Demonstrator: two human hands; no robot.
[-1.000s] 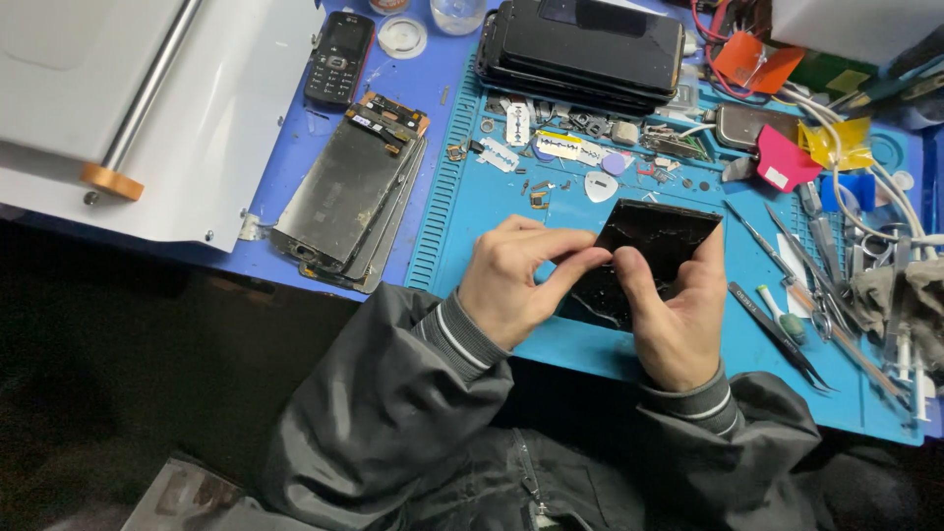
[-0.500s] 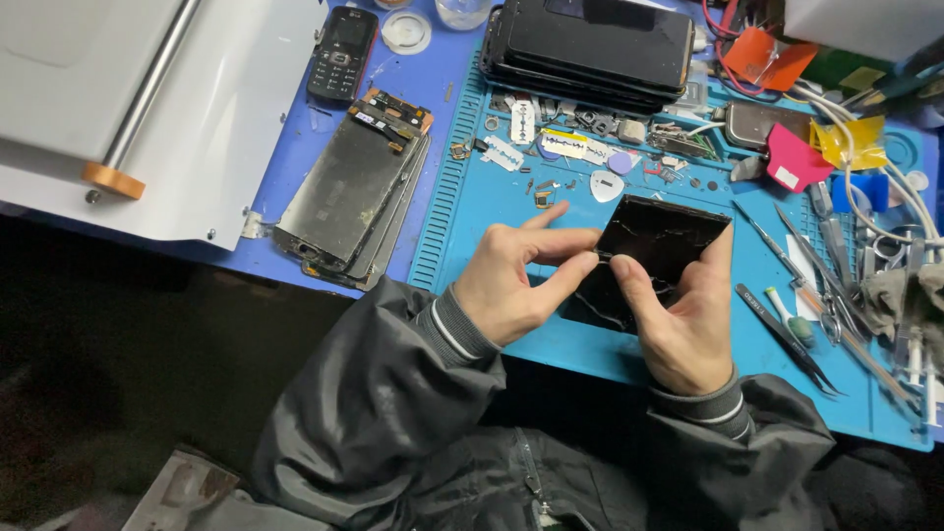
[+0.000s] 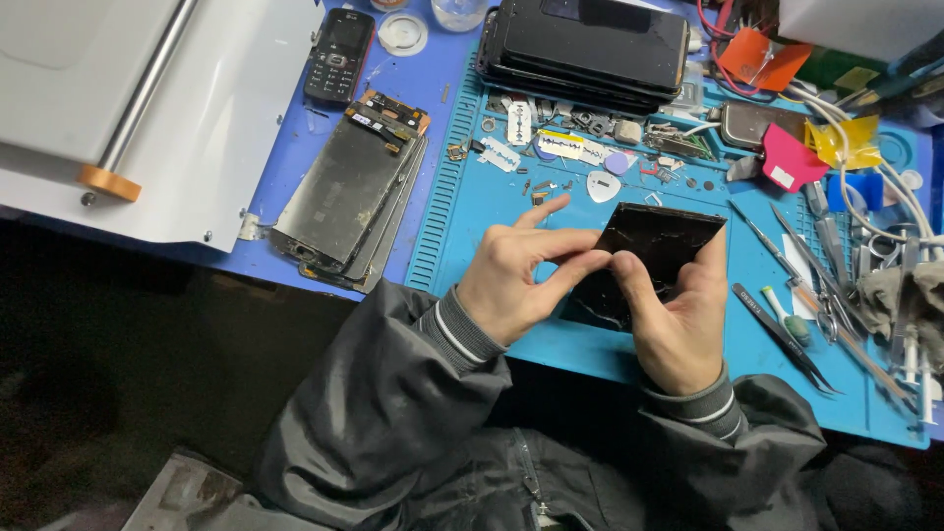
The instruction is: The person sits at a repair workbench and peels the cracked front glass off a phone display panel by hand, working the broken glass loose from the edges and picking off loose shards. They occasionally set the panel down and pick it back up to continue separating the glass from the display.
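A cracked black phone screen panel (image 3: 654, 246) is held tilted above the blue work mat (image 3: 472, 197). My right hand (image 3: 678, 315) grips its lower right side, thumb on the glass face. My left hand (image 3: 526, 270) pinches the panel's left edge with thumb and fingers, the index finger stretched out toward the small parts. Both wrists are in grey jacket sleeves with ribbed cuffs.
A stack of stripped phone screens (image 3: 349, 192) lies left of the mat, a small keypad phone (image 3: 337, 54) behind it. Dark phones (image 3: 590, 44) are piled at the back. Tweezers (image 3: 782, 334), picks and cables crowd the right side. A white machine (image 3: 128, 108) fills the far left.
The panel has been lifted and tilted up slightly between both hands. My left index finger has straightened outward. The view has shifted a little.
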